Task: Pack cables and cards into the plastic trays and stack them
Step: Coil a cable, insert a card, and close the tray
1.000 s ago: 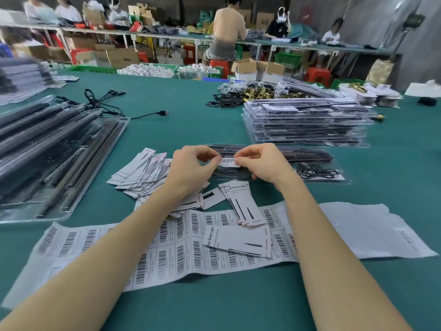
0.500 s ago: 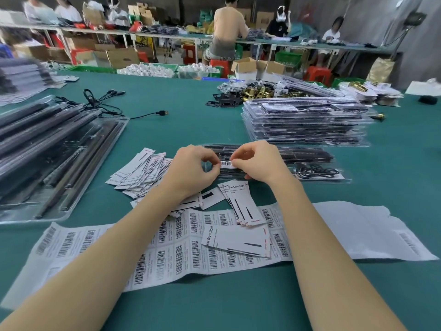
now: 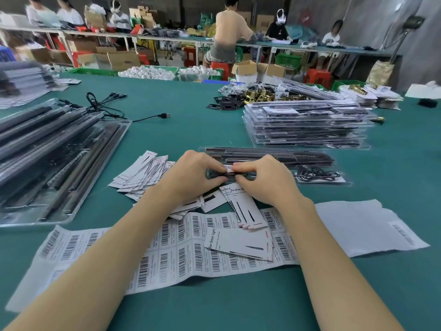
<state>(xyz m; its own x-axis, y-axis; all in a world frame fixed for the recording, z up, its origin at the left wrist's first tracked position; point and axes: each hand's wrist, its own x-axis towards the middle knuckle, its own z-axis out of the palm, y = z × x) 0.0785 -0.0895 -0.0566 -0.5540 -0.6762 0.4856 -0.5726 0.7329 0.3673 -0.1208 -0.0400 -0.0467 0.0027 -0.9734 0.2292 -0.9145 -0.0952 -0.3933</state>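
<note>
Nearest, a long white sheet of barcode labels (image 3: pixel 167 254) lies across the green table (image 3: pixel 238 306), loose white product cards (image 3: pixel 235 242) scattered on it. Just beyond, left hand (image 3: pixel 191 175) and right hand (image 3: pixel 265 180) meet, fingertips pinching a small white barcode sticker (image 3: pixel 228 168) over the clear plastic tray of black bars and cable (image 3: pixel 274 161). Farther right, the stack of packed clear trays (image 3: pixel 305 125).
</note>
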